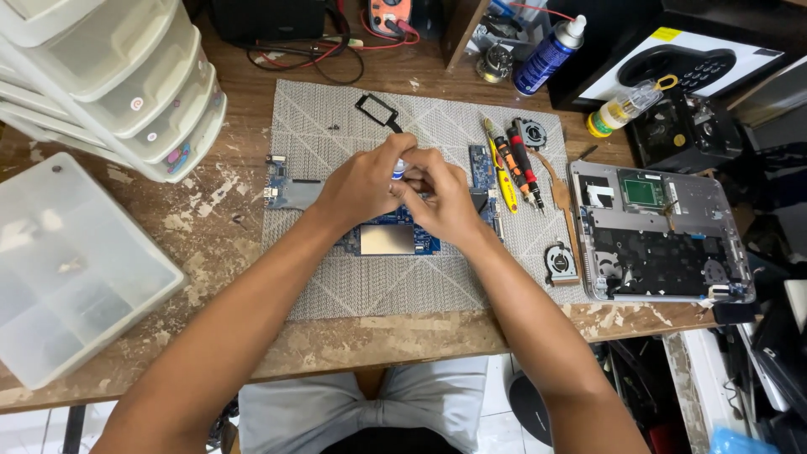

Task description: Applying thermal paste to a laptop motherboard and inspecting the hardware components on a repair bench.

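Worn wooden bench carries grey mat, plastic drawers.

Mat: centre of bench.
Board: on mat, under both hands.
Drawers: left, behind tray.
Screwdrivers: on mat, right of board.
Laptop shell: right of mat.
Spray can: behind mat, right.

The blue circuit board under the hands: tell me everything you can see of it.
The circuit board is blue and flat, lying on the grey mat at the middle of the wooden table. A bare silver metal plate sits on its near part. The left hand and right hand meet above it, hiding its middle; its ends show on both sides.
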